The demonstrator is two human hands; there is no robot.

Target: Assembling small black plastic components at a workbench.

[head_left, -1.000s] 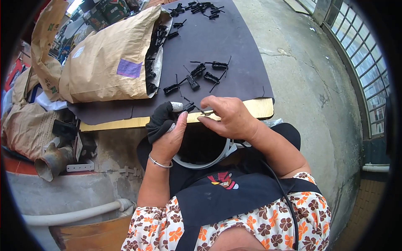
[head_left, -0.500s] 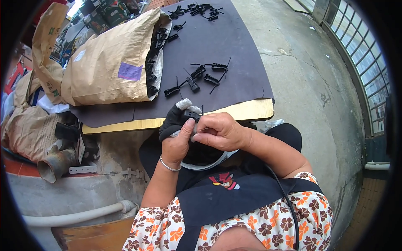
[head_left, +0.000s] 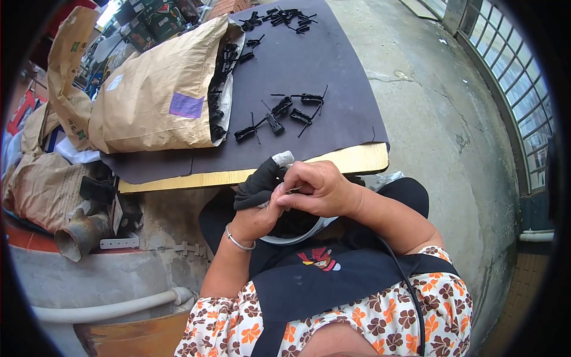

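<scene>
From my distant seat I see the left hand (head_left: 260,201) in a black glove (head_left: 257,185), bare thumb out, fingers curled; what lies inside that curl is hidden, so I cannot tell what it grasps, if anything. The right hand (head_left: 324,189) is pinched, thumb to forefinger, apparently on a small thin piece (head_left: 294,190) that peeps from its fingertips, just beside the left thumb; its kind is too small to make out. To do this fine work well, I would make the left hand the steady one, brace the two hands against each other, and let only the right fingertips move, lightly and in short strokes. I would also tilt both hands a little, since the fingers cover the contact. Counting now: one bucket (head_left: 320,226) below the hands, one bracelet (head_left: 235,240) on the left wrist, one large paper bag (head_left: 148,89) beyond the left hand and to its left. On the worktop (head_left: 345,77), straight beyond the hands, I count five black plastic parts (head_left: 274,124); two more lie farther off by the bag's mouth, and past those is a pile too tangled to count.
</scene>
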